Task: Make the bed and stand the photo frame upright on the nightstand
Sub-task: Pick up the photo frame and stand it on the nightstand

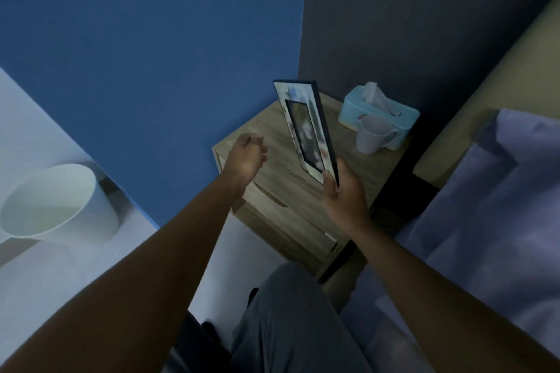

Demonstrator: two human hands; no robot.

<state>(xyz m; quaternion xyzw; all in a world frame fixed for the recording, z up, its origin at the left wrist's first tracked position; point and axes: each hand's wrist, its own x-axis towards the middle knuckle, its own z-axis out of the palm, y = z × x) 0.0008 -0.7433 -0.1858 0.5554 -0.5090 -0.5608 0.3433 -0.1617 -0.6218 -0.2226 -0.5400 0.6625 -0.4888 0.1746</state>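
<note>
A photo frame [306, 127] with a dark edge and pale patterned border is lifted on edge above the wooden nightstand [272, 136]. My right hand [344, 191] grips its near lower corner. My left hand [247, 157] hovers over the nightstand's left side, fingers loosely curled, holding nothing and apart from the frame. The bed with a lilac cover [497, 221] lies at the right, its fabric creased.
A light blue tissue box [378, 109] and a pale mug [374, 133] stand at the back right of the nightstand. A white bin [57, 206] sits on the floor at the left. Blue and dark walls meet behind the nightstand. My knee [291, 321] is below.
</note>
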